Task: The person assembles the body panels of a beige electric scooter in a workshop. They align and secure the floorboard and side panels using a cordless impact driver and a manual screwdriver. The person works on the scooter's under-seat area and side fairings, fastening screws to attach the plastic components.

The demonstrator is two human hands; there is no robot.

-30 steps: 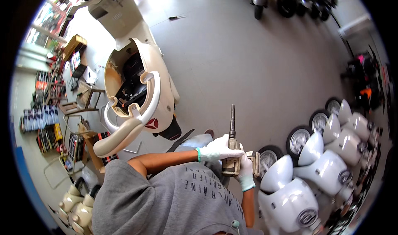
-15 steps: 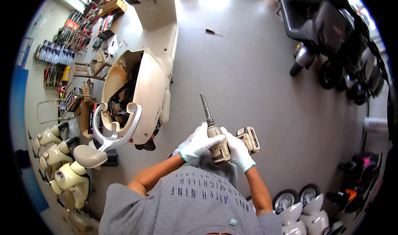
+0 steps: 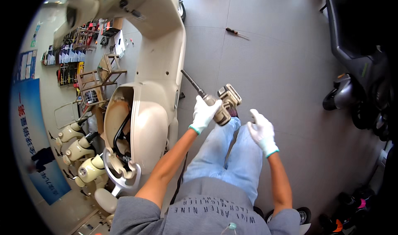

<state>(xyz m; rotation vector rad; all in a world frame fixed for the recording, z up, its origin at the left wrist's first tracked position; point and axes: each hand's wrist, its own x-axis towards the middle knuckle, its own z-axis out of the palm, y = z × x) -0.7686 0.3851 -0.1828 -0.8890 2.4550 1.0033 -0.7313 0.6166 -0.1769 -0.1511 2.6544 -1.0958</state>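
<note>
A cordless impact driver (image 3: 215,108) with a long socket extension is gripped near its body by my gloved left hand (image 3: 204,113). Its extension points up and left toward the cream scooter (image 3: 150,121), without touching it as far as I can see. The driver's battery end juts out to the right. To the right of the tool, my gloved right hand (image 3: 262,131) is apart from it, fingers stretched out and holding nothing. The scooter stands at my left, its body uncovered on the near left side, showing a hollow with dark parts inside.
A screwdriver (image 3: 237,33) lies on the grey tiled floor ahead. Dark scooters (image 3: 352,65) stand along the right. At the left are wooden chairs (image 3: 110,67), shelved boxes (image 3: 70,71) and several cream scooter fronts (image 3: 89,168). Wheels (image 3: 304,214) lie behind me at lower right.
My right hand has let go of the driver and moved right. My left hand has carried the driver forward, its extension now tilted further left. My view has shifted closer to the scooter.
</note>
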